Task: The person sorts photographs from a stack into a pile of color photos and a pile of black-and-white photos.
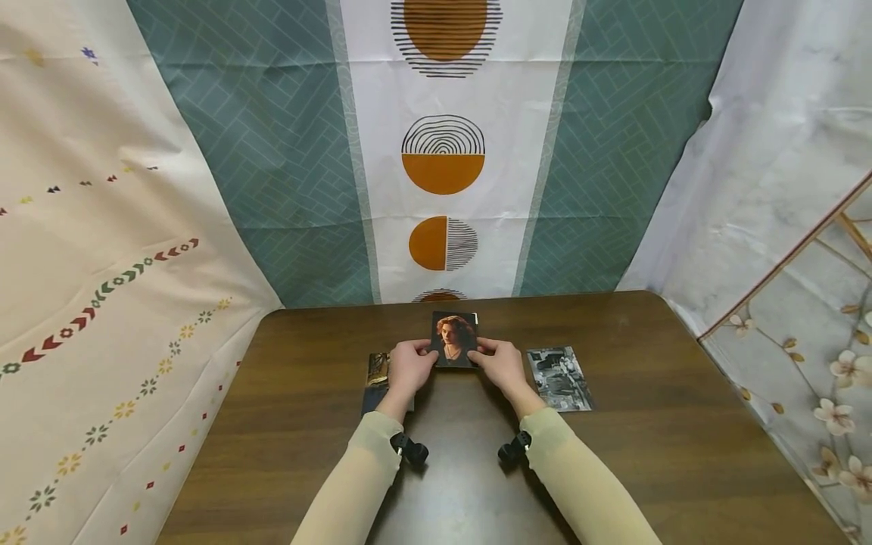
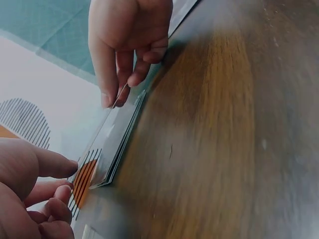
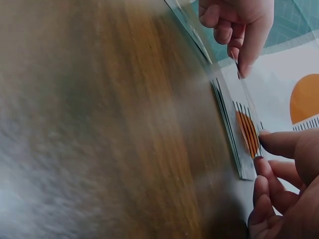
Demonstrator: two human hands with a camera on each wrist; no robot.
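Both hands pinch a glossy photo print (image 1: 455,339) by its two sides, above the far middle of the table. It shows a portrait of a person with long reddish hair on a dark background. My left hand (image 1: 410,365) has its thumb on the print's left edge; the thumb of my right hand (image 1: 504,365) lies on the right edge. In the left wrist view the print is seen edge-on, over a small stack of prints (image 2: 119,142). A darker print (image 1: 377,371) lies beside the left hand, partly covered by it. A black-and-white print (image 1: 561,378) lies right of the right hand.
The brown wooden table (image 1: 286,454) ends at a patterned curtain (image 1: 463,250) just behind the hands. A cream patterned cloth (image 1: 123,303) hangs on the left and a floral one (image 1: 804,348) on the right. Small dark cameras (image 1: 412,452) sit at both wrists.
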